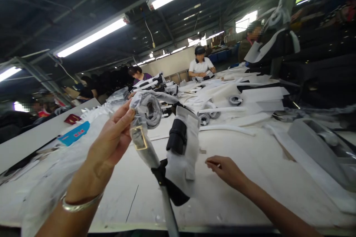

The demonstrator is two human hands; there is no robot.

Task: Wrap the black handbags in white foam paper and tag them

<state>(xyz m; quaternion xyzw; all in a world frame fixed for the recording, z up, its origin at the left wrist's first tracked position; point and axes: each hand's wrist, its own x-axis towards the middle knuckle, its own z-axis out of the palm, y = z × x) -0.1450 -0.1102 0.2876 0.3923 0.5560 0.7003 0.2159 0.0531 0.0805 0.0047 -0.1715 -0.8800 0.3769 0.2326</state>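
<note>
Raised at centre left, my left hand pinches a strap that is wrapped in pale, shiny film. A rectangular gold-coloured metal ring shows on it. Part of the strap is coiled into a grey-white roll just beside my fingertips. From the strap hangs a black, rolled piece with white wrapping sheet around it, slightly blurred. My right hand is low over the table, right of the hanging piece and apart from it. Its fingers are curled together; whether anything small is between them is hidden.
White strips and sheets lie piled across the far table, with several coiled rolls among them. Clear plastic bags heap at left near a blue card. A grey holder stands at right. Co-workers sit beyond.
</note>
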